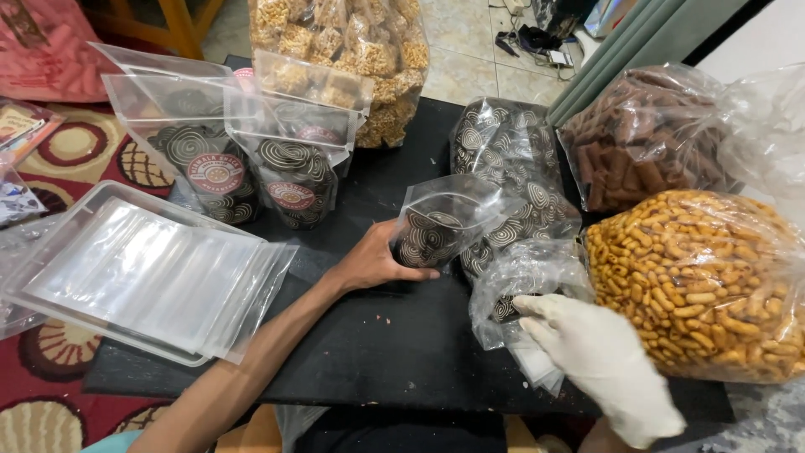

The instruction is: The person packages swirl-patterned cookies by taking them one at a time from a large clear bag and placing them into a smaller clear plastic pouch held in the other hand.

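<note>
- The bare left hand [377,262] grips a small clear plastic pouch [443,220] partly filled with dark spiral-patterned snacks, standing on the black table [386,335].
- The right hand [591,352], in a white glove, reaches into a large crumpled clear bag of the same spiral snacks [520,277]; whether its fingers are closed cannot be told.
- Just right of the gloved hand sits a bulging clear bag of golden peanuts [696,285].
- Left of the bare hand lies a stack of empty clear pouches [142,277].
- Beyond it stand filled labelled pouches [293,168].

You are in a home snack-packing spot: a low black table [394,352] on tiled floor [470,50], patterned rug [75,151] at nine o'clock, bulk snack bags [696,285] at three o'clock.
</note>
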